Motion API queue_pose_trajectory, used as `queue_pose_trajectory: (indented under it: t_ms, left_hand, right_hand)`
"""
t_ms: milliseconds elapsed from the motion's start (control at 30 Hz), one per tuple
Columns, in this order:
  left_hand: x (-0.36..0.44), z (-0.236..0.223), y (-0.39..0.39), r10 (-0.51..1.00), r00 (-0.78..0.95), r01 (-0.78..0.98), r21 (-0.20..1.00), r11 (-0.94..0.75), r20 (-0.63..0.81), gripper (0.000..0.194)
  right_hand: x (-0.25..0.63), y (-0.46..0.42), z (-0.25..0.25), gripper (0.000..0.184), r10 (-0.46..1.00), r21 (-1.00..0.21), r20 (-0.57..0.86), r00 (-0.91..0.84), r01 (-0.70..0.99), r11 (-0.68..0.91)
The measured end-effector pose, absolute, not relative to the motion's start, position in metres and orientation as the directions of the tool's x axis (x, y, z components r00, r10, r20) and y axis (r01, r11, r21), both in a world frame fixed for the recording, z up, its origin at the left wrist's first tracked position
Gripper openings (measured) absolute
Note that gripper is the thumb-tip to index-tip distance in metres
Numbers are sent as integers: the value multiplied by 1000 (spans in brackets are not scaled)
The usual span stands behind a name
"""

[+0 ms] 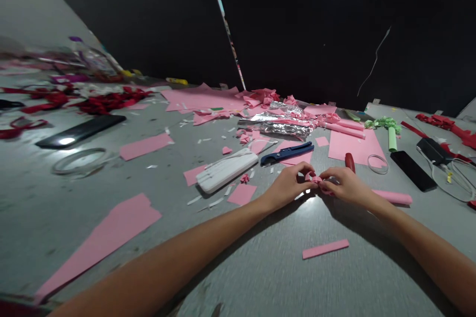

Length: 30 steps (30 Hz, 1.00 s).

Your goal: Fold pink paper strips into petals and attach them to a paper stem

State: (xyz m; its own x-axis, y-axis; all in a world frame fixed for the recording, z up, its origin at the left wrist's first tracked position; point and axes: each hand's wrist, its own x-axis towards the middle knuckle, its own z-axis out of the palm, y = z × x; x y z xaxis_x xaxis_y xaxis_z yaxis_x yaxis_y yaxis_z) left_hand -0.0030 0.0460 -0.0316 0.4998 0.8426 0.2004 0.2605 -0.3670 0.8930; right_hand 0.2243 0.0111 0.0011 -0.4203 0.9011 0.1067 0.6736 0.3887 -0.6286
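Note:
Between my two hands a small pink paper strip, bent into loops, is held just above the grey table. The fingers of my left hand pinch its left side. My right hand pinches the right side, with thumb and index finger close to the left fingertips. Just behind my right hand stands a red handle, its lower part hidden. A rolled pink paper tube lies partly behind my right wrist. Nearer to me, a flat pink strip rests on the table.
A blue cutter-like tool and a white power bank lie beyond my left hand. Crumpled silver foil and pink sheets spread at the back. To the right are a black phone and a green paper roll.

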Motion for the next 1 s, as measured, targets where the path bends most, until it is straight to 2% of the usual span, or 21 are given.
queue_pose_trajectory:
  t_ms: [200, 400, 533, 700, 767, 833, 900, 1000]
  left_hand:
    - [-5, -30, 42, 833, 501, 296, 858, -419, 234, 18]
    - [-5, -35, 43, 815, 506, 360, 789, -498, 284, 29]
    - [-6, -39, 48, 795, 524, 417, 722, -552, 305, 34]
    - [-16, -27, 50, 761, 541, 440, 652, -618, 357, 43]
    - [-22, -15, 44, 747, 535, 438, 627, -644, 393, 39]
    - [-29, -1, 33, 716, 580, 426, 604, -674, 389, 25]
    - [-34, 9, 17, 642, 702, 400, 576, -713, 308, 18]
    - [-37, 9, -8, 444, 880, 324, 471, -821, 168, 22]
  right_hand:
    - [222, 9, 3, 14, 884, -573, 144, -446, 691, 441]
    - [224, 10, 2, 15, 885, -550, 171, -434, 703, 451]
    - [233, 7, 6, 20, 889, -551, 238, -390, 700, 455]
    - [246, -30, 21, 17, 848, -533, 323, -420, 660, 529]
    - [250, -55, 24, 17, 834, -538, 282, -474, 642, 547]
    - [250, -79, 24, 15, 822, -525, 220, -525, 647, 554]
    - [249, -97, 19, 21, 820, -504, 125, -559, 676, 537]
    - [245, -108, 7, 23, 835, -460, 63, -547, 726, 511]
